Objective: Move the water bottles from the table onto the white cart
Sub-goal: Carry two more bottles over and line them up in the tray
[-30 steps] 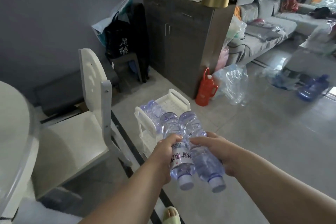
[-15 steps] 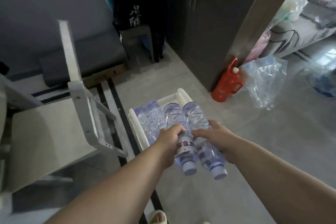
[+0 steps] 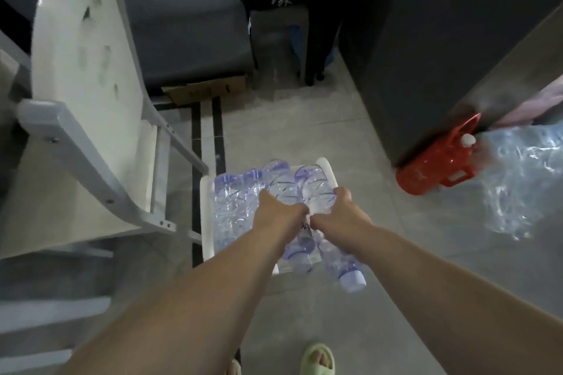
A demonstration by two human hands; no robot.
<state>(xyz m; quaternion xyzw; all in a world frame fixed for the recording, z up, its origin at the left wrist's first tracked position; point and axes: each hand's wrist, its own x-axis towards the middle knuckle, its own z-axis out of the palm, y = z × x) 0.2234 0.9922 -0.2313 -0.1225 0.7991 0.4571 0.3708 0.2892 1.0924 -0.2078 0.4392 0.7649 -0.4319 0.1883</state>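
Note:
Two clear water bottles with pale blue caps lie side by side over the white cart (image 3: 206, 216). My left hand (image 3: 275, 211) grips the left bottle (image 3: 278, 181), and my right hand (image 3: 339, 213) grips the right bottle (image 3: 316, 184). Their caps point toward me; the right bottle's cap sticks out past the cart's near edge. Other water bottles (image 3: 231, 207) lie on the cart's left half, beside the two I hold. Whether the held bottles rest on the cart I cannot tell.
A white chair (image 3: 85, 119) stands close to the cart's left. A dark cabinet (image 3: 441, 39) rises at the right, with a red jug (image 3: 438, 167) and crumpled clear plastic (image 3: 524, 183) at its foot. A foot in a green slipper (image 3: 318, 359) is on the grey floor.
Both hands have carried the two bottles forward and down over the cart. The view has tilted downward and come closer to the cart.

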